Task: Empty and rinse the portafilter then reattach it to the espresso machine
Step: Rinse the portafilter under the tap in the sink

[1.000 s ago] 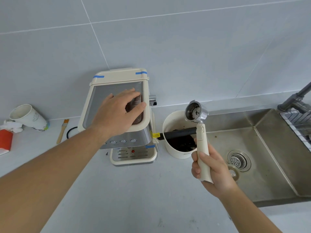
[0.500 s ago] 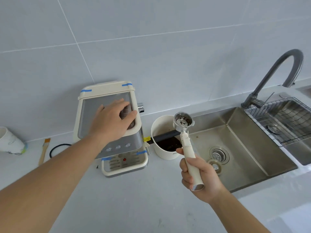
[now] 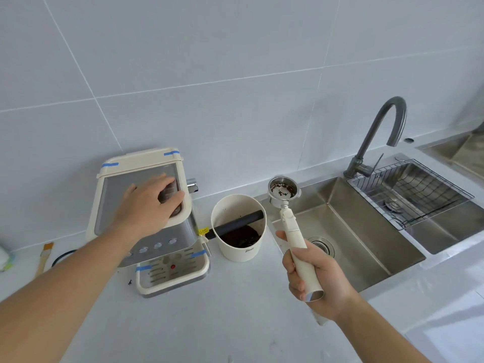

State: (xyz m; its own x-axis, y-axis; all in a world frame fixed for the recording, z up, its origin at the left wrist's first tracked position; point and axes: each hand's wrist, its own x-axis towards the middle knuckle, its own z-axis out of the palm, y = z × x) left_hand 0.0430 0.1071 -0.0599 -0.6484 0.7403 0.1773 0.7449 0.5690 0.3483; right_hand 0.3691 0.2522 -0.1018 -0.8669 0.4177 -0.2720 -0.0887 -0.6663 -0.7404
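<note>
My right hand (image 3: 317, 279) grips the cream handle of the portafilter (image 3: 283, 191). Its steel basket faces up, with dark coffee crumbs stuck inside, and hangs over the counter edge between the knock box (image 3: 239, 227) and the sink (image 3: 348, 231). My left hand (image 3: 150, 203) lies flat, fingers spread, on top of the cream espresso machine (image 3: 157, 244). The knock box is a cream cup with a black bar across it and spent grounds inside.
A grey curved faucet (image 3: 379, 132) rises behind the sink, and a wire rack (image 3: 411, 189) sits over the right basin. A small brush (image 3: 44, 258) and a black ring lie on the counter left of the machine.
The view has swung right, bringing the faucet and rack into sight. The portafilter has turned from tilted over the knock box to basket-up, closer to the sink. My left hand stayed on the machine.
</note>
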